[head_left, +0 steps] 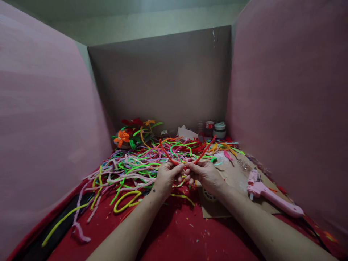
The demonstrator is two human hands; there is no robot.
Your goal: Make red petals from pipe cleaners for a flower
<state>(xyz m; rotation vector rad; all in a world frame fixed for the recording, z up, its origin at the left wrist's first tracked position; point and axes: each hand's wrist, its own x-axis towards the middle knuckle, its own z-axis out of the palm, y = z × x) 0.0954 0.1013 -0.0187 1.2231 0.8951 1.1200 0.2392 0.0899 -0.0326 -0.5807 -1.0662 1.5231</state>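
Note:
Between my two hands is a red pipe cleaner (201, 155), bent into a wide V with both ends pointing up and outward. My left hand (169, 177) pinches it near the middle from the left. Close beside it, my right hand (204, 175) pinches it from the right, the fingertips of both hands nearly touching. Fingers cover the bend of the pipe cleaner. Behind and left of my hands lies a tangled heap of pipe cleaners (130, 168) in pink, green, yellow and other colours.
A pink glue gun (268, 195) rests at the right, near a cardboard sheet (236, 174). Orange and red pipe cleaner flowers (121, 138) stand at the back left. A lidded jar (219, 129) is at the back right. Pink panels (288, 101) wall both sides of the red cloth (174, 235).

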